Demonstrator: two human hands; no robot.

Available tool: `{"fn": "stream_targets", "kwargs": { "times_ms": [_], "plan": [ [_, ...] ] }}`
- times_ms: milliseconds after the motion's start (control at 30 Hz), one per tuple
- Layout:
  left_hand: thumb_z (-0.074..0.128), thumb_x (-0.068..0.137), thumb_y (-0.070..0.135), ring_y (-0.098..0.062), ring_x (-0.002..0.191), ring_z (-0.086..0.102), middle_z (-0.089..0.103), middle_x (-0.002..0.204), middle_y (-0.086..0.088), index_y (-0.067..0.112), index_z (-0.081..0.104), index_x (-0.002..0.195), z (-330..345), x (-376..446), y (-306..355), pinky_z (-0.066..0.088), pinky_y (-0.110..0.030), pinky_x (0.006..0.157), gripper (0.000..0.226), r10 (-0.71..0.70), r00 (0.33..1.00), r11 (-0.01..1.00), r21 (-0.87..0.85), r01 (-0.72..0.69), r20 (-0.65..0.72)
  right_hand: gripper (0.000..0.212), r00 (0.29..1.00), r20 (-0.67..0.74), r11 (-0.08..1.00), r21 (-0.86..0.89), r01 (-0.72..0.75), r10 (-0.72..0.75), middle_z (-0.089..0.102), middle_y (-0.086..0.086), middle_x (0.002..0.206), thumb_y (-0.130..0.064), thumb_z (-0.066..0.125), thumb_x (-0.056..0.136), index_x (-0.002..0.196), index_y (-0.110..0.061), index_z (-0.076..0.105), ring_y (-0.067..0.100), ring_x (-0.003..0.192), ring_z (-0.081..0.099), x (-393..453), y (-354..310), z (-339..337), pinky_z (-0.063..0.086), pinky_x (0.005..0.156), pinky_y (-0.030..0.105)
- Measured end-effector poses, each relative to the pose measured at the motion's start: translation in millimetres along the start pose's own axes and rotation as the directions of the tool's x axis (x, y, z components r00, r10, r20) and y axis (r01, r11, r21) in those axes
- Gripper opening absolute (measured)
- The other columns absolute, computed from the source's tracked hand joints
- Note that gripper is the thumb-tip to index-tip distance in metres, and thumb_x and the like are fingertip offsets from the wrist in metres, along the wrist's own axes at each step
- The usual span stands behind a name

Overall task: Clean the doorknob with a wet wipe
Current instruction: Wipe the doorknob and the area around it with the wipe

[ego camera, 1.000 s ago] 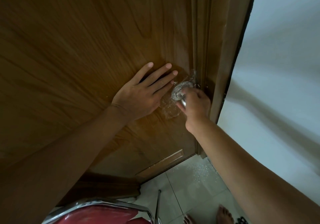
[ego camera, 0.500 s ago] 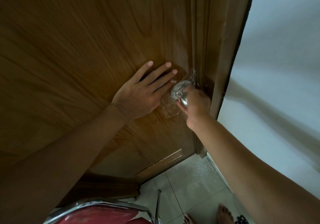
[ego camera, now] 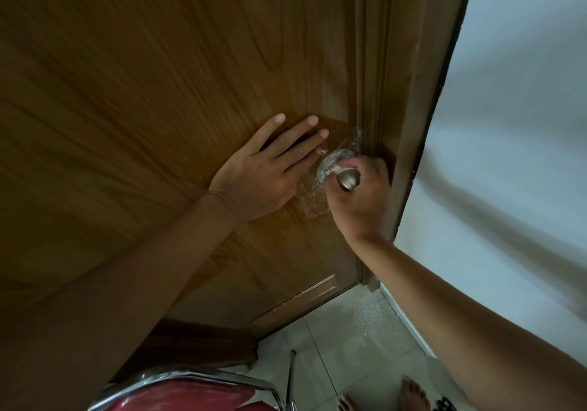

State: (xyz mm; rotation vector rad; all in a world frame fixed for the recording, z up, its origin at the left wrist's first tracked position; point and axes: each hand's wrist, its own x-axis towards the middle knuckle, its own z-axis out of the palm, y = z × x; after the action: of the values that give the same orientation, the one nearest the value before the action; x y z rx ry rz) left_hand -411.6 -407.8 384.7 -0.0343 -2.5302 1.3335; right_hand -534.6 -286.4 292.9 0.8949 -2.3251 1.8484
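A brushed-metal doorknob (ego camera: 348, 180) sticks out of the brown wooden door (ego camera: 158, 93) close to its right edge, with a round metal plate (ego camera: 327, 162) behind it. My right hand (ego camera: 360, 201) is curled round the knob's neck, and the knob's rounded end shows between thumb and fingers. A pale strip that looks like the wet wipe (ego camera: 334, 169) is pinched under my thumb against the neck; most of it is hidden. My left hand (ego camera: 266, 175) lies flat on the door just left of the knob, fingers spread, holding nothing.
Crinkled clear film (ego camera: 313, 199) clings to the door below the knob. The door frame (ego camera: 409, 124) and a white wall (ego camera: 508, 156) are on the right. A red chair with a chrome frame (ego camera: 197, 385) stands below me, and my bare feet (ego camera: 413, 393) are on the tiled floor.
My right hand has shifted back and round the knob, so the knob's rounded end now shows where the fist covered it. My left hand has stayed flat on the door.
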Motion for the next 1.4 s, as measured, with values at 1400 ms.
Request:
{"fn": "stream_targets", "kwargs": {
  "times_ms": [1400],
  "plan": [
    [0.039, 0.106, 0.03, -0.03, 0.154, 0.025, 0.032, 0.165, -0.008, 0.014, 0.049, 0.149, 4.0, -1.0, 1.3, 0.004, -0.052, 0.125, 0.047, -0.015, 0.999, 1.0, -0.027, 0.014, -0.029, 0.019, 0.988, -0.149, 0.986, 0.164, -0.018, 0.043, 0.065, -0.004, 0.102, -0.016, 0.069, 0.092, 0.111, -0.012, 0.065, -0.002, 0.088, 0.062, 6.3, -2.7, 12.3, 0.056, 0.075, 0.015]
  ]
}}
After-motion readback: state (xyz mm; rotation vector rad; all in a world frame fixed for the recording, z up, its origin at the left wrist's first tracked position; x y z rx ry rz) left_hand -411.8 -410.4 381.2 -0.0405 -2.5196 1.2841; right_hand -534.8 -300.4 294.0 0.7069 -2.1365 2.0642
